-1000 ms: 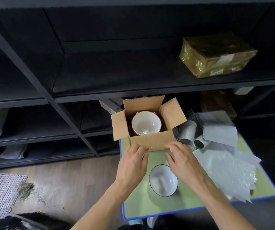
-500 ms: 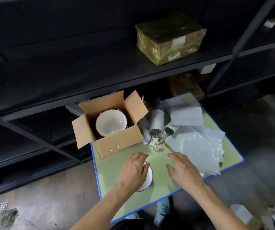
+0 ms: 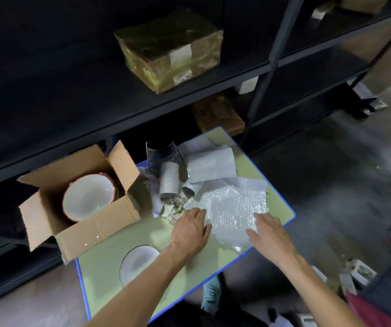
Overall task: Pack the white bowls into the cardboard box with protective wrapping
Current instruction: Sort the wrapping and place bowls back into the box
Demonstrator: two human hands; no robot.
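An open cardboard box (image 3: 95, 228) stands at the table's left end with a white bowl (image 3: 88, 197) inside it. A second white bowl (image 3: 137, 260) sits on the green table (image 3: 109, 249), partly hidden by my left forearm. Sheets of bubble wrap (image 3: 234, 208) lie on the table's right side. My left hand (image 3: 191, 230) rests flat at the wrap's left edge, fingers straight. My right hand (image 3: 268, 232) lies on the wrap's near right edge, fingers spread.
Rolled foam sheets (image 3: 209, 167) and a dark roll (image 3: 161, 155) lie behind the wrap. Black shelving holds a taped parcel (image 3: 170, 49) above. The table's blue front edge (image 3: 213, 272) is close to my arms. Clutter sits on the floor at right.
My left hand left the bowl on the table and moved right to the bubble wrap. My right hand also shifted right onto the wrap. The view swung to the right.
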